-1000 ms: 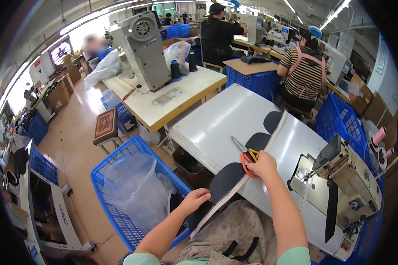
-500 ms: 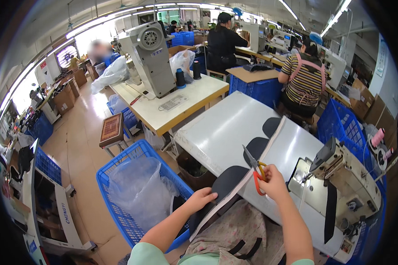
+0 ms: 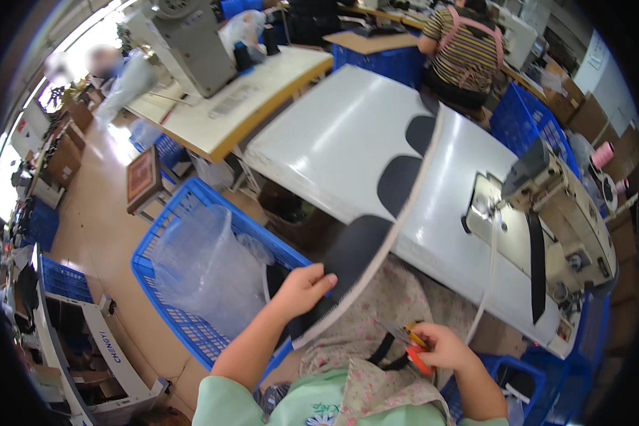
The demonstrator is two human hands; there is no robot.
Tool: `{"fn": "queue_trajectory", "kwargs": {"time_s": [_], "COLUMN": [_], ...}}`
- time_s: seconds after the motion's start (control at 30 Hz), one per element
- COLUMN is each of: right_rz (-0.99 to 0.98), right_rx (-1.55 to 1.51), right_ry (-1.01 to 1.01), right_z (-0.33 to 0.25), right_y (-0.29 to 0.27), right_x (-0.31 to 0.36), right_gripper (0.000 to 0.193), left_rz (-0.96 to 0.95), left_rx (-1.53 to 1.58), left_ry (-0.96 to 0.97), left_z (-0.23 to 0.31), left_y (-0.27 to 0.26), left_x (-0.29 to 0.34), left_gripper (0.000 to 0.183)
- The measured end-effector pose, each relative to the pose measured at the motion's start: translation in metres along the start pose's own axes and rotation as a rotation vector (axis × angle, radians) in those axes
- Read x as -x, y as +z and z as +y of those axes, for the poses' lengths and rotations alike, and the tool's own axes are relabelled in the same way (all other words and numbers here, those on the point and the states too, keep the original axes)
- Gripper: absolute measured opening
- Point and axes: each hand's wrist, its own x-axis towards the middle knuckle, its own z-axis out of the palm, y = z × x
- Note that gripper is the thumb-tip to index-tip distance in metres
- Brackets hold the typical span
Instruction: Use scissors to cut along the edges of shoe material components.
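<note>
My left hand (image 3: 307, 287) grips the edge of a dark rounded fabric piece (image 3: 358, 245), thumb on top. A pale strip (image 3: 403, 219) joins it along one side to several similar pieces (image 3: 399, 184) in a row, which run away from me across the white table. My right hand (image 3: 441, 348) is closed round scissors (image 3: 419, 359) with orange and yellow handles. It holds them low over my floral apron (image 3: 397, 284), apart from the strip, with the blades pointing left.
Right of the strip, a sewing machine (image 3: 564, 206) is set in the white table (image 3: 319, 142). A blue basket (image 3: 145, 266) with clear plastic bags (image 3: 199, 263) stands at my left. Another machine table (image 3: 277, 74) is beyond it. A co-worker in a striped shirt (image 3: 461, 53) sits at the far right.
My right hand has brought the scissors from beside the strip down to my lap. My left hand still holds the dark piece. The view has tilted downward.
</note>
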Motion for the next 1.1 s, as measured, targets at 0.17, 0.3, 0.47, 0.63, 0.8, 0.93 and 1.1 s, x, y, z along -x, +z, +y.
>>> {"fn": "queue_trajectory", "kwargs": {"time_s": [0.17, 0.3, 0.47, 0.63, 0.8, 0.93, 1.1], "right_rz": [-0.082, -0.075, -0.114, -0.176, -0.213, -0.222, -0.184], "right_rx": [0.161, 0.314, 0.143, 0.147, 0.225, 0.199, 0.143], "right_ry": [0.063, 0.095, 0.111, 0.092, 0.145, 0.127, 0.07], "right_z": [0.011, 0.014, 0.029, 0.034, 0.028, 0.024, 0.02], "right_y": [0.004, 0.004, 0.004, 0.001, -0.002, 0.003, 0.01], "right_x": [-0.001, -0.003, -0.011, -0.022, -0.019, -0.028, -0.032], "right_gripper": [0.043, 0.045, 0.046, 0.046, 0.041, 0.039, 0.042], "left_rz": [0.037, -0.007, -0.036, -0.054, -0.047, -0.058, -0.06], "left_rx": [-0.152, -0.357, -0.292, -0.203, -0.095, -0.084, -0.055], "left_ry": [0.073, 0.107, 0.123, 0.109, 0.073, 0.031, -0.004], "left_z": [0.015, 0.021, 0.02, 0.011, 0.003, 0.013, 0.013], "left_y": [0.012, 0.018, 0.021, 0.021, 0.015, 0.019, 0.019], "left_x": [0.002, -0.002, 0.001, 0.003, 0.009, 0.014, 0.017], "left_gripper": [0.031, 0.032, 0.028, 0.023, 0.024, 0.024, 0.025]}}
